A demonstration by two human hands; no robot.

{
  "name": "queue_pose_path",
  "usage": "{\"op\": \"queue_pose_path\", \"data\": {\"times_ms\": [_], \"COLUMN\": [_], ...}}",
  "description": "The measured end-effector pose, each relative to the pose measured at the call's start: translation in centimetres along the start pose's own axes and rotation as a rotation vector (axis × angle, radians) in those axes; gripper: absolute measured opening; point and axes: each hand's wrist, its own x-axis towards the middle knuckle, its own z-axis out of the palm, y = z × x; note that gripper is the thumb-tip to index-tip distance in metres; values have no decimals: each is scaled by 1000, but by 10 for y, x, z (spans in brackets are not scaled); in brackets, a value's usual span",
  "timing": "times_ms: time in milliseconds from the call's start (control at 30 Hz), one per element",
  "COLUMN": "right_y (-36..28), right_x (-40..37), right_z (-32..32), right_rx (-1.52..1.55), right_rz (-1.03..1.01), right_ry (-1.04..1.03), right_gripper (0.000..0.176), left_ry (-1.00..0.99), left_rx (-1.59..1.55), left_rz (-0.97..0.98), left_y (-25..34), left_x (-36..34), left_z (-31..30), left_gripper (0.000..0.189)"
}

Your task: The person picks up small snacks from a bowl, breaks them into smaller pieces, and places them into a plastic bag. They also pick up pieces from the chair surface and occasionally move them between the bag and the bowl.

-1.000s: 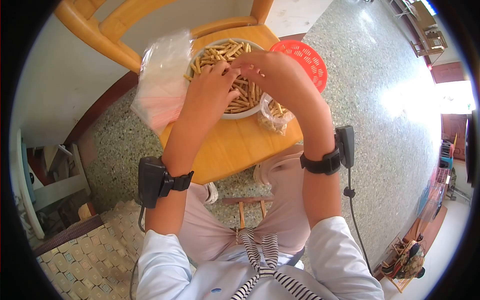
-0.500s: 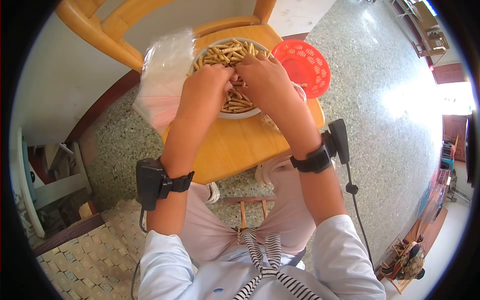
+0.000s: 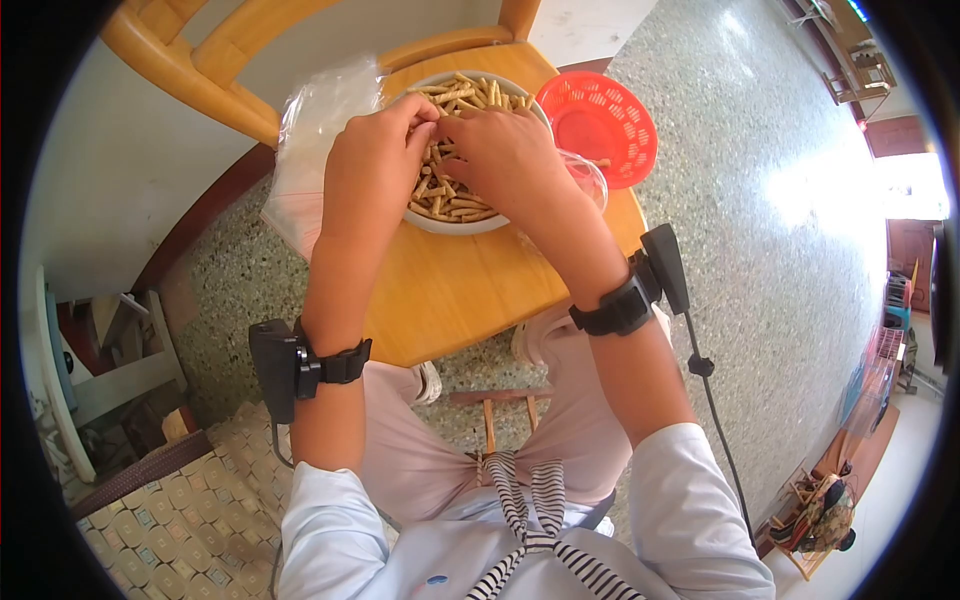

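Observation:
A white bowl (image 3: 470, 228) heaped with short tan stick-like pieces (image 3: 455, 200) sits on a wooden chair seat (image 3: 450, 300). Over the bowl's left rim is my left hand (image 3: 372, 150), its thumb and index finger pinched together; whatever they hold is too hidden to name. My right hand (image 3: 505, 155) reaches over the middle of the pile, with the thumb apart from the fingers and sticks showing in the gap. Its fingertips come close to those of my left hand.
A red plastic basket (image 3: 600, 125) stands right of the bowl, with a clear plastic container (image 3: 590, 180) by its near side. Clear plastic bags (image 3: 315, 150) lie at the seat's left. The chair's backrest (image 3: 200, 75) rises behind. Black devices are strapped to both forearms.
My left hand has moved left and up, away from the middle of the pile to the rim. My right hand has shifted slightly left, and its thumb now shows.

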Motion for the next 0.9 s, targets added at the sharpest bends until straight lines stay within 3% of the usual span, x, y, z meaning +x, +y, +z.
{"op": "queue_pose_path", "data": {"times_ms": [133, 200, 367, 467, 533, 900], "right_y": [0, -2, -1, -1, -1, 7], "right_x": [3, -6, -5, -3, -3, 5], "right_z": [-1, -1, 0, 0, 1, -2], "right_rx": [53, 105, 114, 132, 144, 114], "right_rz": [31, 37, 42, 46, 50, 45], "right_ry": [-48, 30, -14, -41, -49, 5], "right_gripper": [21, 22, 24, 22, 21, 21], "left_ry": [-12, -59, -126, -172, -50, -71], "left_rx": [-168, -186, -192, -163, 56, 89], "left_rz": [-38, -58, -57, -95, 55, -11], "left_y": [0, 3, -1, 0, 0, -7], "left_x": [1, -6, -7, -8, -10, -1], "left_z": [-1, -1, 1, -2, -1, -5], "left_gripper": [12, 12, 12, 13, 14, 12]}}
